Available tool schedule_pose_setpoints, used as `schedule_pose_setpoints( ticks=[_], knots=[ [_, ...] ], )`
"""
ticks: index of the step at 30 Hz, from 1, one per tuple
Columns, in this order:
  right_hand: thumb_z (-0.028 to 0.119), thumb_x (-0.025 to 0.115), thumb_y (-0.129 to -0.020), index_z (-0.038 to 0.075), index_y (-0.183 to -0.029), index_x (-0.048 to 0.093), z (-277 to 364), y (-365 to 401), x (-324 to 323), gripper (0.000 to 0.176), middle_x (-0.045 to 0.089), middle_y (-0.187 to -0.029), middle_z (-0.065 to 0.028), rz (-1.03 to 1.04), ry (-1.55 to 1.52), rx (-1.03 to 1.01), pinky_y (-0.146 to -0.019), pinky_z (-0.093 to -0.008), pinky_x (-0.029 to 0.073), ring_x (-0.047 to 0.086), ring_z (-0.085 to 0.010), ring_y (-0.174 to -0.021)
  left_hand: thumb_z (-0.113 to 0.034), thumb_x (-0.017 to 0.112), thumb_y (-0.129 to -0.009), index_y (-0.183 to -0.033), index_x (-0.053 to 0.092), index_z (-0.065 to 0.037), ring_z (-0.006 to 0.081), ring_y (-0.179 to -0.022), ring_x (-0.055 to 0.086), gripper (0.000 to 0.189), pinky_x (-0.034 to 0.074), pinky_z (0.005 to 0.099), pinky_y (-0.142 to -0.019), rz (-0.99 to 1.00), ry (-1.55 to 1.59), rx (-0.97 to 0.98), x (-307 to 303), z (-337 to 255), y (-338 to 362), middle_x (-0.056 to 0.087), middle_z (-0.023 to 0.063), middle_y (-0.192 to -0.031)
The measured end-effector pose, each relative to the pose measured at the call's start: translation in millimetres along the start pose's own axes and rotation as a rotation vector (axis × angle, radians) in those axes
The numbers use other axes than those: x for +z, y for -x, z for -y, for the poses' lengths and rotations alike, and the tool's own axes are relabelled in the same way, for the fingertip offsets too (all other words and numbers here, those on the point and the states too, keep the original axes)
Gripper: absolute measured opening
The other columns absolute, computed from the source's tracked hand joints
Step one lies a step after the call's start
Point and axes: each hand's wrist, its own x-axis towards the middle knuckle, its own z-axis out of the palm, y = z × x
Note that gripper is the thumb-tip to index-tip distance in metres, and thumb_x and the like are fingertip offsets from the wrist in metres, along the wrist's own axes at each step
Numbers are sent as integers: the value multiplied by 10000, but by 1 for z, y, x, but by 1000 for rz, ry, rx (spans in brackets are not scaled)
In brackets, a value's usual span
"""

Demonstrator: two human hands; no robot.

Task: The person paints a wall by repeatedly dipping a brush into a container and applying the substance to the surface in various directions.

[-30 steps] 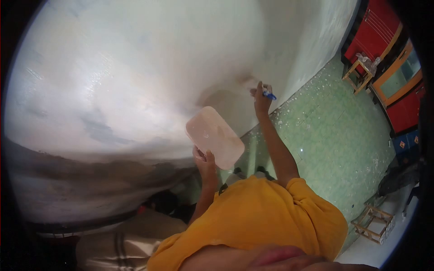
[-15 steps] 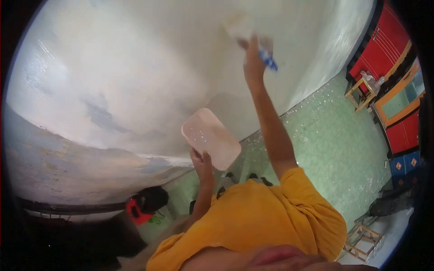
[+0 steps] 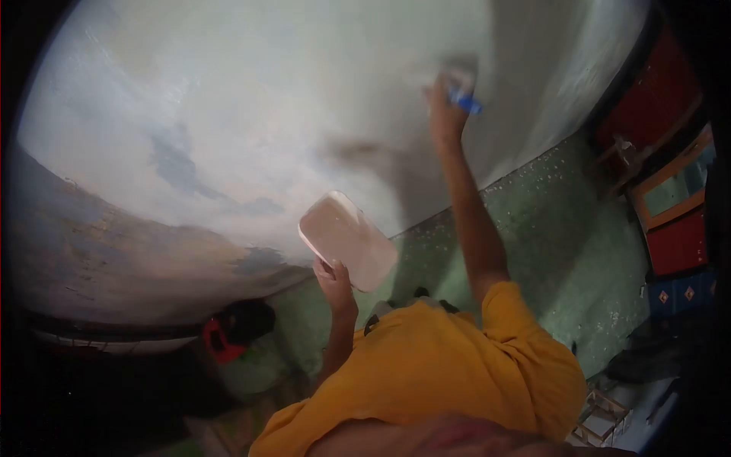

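Note:
My left hand (image 3: 335, 283) grips the near edge of a pale pink, shallow rectangular plastic tub (image 3: 350, 240) with rounded corners, held tilted close to the wall. My right hand (image 3: 448, 107) is raised to the wall (image 3: 251, 91) at the upper right, closed round a tool with a blue handle (image 3: 466, 101). Motion smears the tool's pale head, so its exact kind does not show. Patchy white and grey coating covers the wall, with rougher, bare-looking areas low on the left.
White specks dot the green floor (image 3: 563, 221) along the wall's foot. On the right stand red cabinets (image 3: 674, 240) and a small wooden stool (image 3: 615, 164). A wooden frame (image 3: 601, 419) is at lower right; a black and red object (image 3: 240, 331) lies at lower left.
My right hand with the blue-handled tool has moved right and slightly down along the wall. The tub has shifted slightly left and down. The room looks darker, with stronger shadows.

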Motion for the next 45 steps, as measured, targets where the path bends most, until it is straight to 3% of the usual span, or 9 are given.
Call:
schedule_pose_setpoints(
  ticks=[9, 16, 19, 28, 31, 33, 37, 41, 45],
  knots=[
    [125, 586, -909, 53, -1136, 420, 52, -30, 57, 290, 523, -1015, -68, 38, -298, -398, -713, -326, 579, 633, -216, -800, -303, 479, -974, -1312, 337, -3, 157, -1107, 465, 474, 385, 310, -942, 11, 20, 67, -27, -11, -2, 471, 98, -1209],
    [189, 573, -899, 92, -1207, 364, -172, 115, -48, 385, 557, -983, -104, -257, -177, 193, -635, -289, 538, 621, -221, -768, -147, 528, -916, -1351, 287, 36, 163, -1130, 442, 530, 346, 309, -978, -32, 50, -13, -64, -16, 4, 443, 110, -1260],
    [171, 585, -894, 101, -1200, 382, -148, 122, -51, 374, 545, -980, -89, -210, -167, 315, -625, -288, 531, 605, -205, -719, -218, 521, -933, -1343, 298, 23, 160, -1110, 457, 525, 368, 310, -955, -36, 22, 10, -74, -13, 7, 455, 105, -1241],
    [231, 541, -935, -27, -1139, 555, 108, -37, 91, 329, 617, -948, -147, -61, -115, -220, -770, -335, 500, 606, -232, -901, -187, 532, -929, -1352, 289, 31, 176, -1150, 440, 535, 338, 325, -999, -18, 92, -5, -77, -20, 21, 444, 113, -1267],
    [239, 503, -959, -36, -1120, 558, 109, -47, 98, 324, 594, -913, -110, -23, -421, -168, -769, -315, 501, 599, -211, -885, -203, 538, -932, -1350, 290, 32, 175, -1146, 442, 541, 343, 325, -995, -18, 95, 19, -76, -19, 22, 446, 114, -1263],
    [134, 570, -902, 8, -1138, 491, 23, -34, 60, 279, 583, -993, -102, -53, 75, -546, -689, -320, 534, 626, -219, -846, -215, 543, -933, -1349, 291, 32, 173, -1139, 446, 545, 350, 326, -988, -30, 108, 16, -72, -24, 24, 453, 112, -1254],
    [171, 570, -914, 74, -1288, 370, -75, 57, 9, 435, 500, -1224, -147, -298, -393, 164, -758, -349, 566, 609, -275, -954, -268, 528, -945, -1334, 307, 22, 165, -1116, 458, 533, 368, 322, -964, -58, 32, 21, -74, -17, 25, 467, 101, -1222],
    [166, 574, -912, 113, -1438, 149, -195, 143, -52, 678, 517, -1200, -154, -414, -394, 352, -725, -327, 545, 603, -245, -929, -342, 490, -969, -1311, 329, 6, 156, -1107, 464, 514, 376, 316, -952, -53, -62, -22, -67, -16, 25, 471, 91, -1203],
    [150, 563, -909, 93, -1278, 311, -192, 128, -68, 450, 518, -1107, -130, -259, -12, 364, -635, -302, 529, 584, -199, -839, -333, 488, -969, -1317, 323, 18, 158, -1113, 461, 521, 367, 312, -962, -32, -69, -15, -51, -8, 28, 467, 97, -1217]
  ],
)
